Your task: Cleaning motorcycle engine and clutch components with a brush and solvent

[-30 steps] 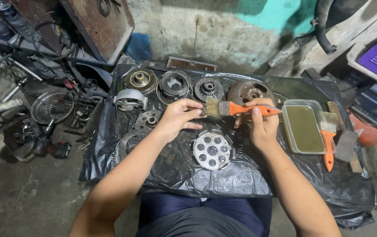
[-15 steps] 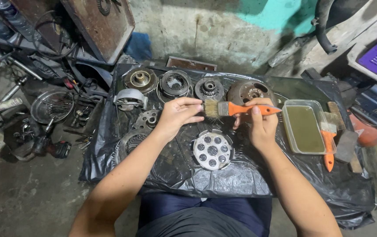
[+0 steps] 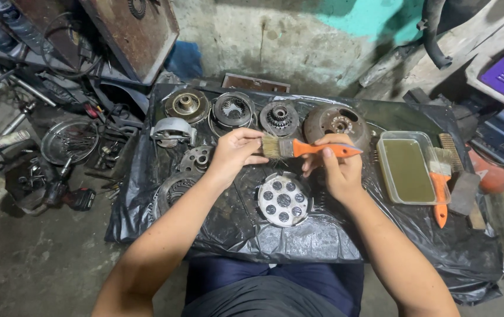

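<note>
R hand holds orange brush | L hand pinches bristles | above perforated disc

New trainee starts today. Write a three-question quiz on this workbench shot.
1. True or false: the right hand holds the orange-handled paintbrush by its handle.
2. What do the left hand fingers touch? A) the bristles B) the rectangular tray C) the round perforated plate
3. Fill in: a second orange-handled brush lies beside the ____ of liquid.

Key: 1 true; 2 A; 3 tray.
</note>
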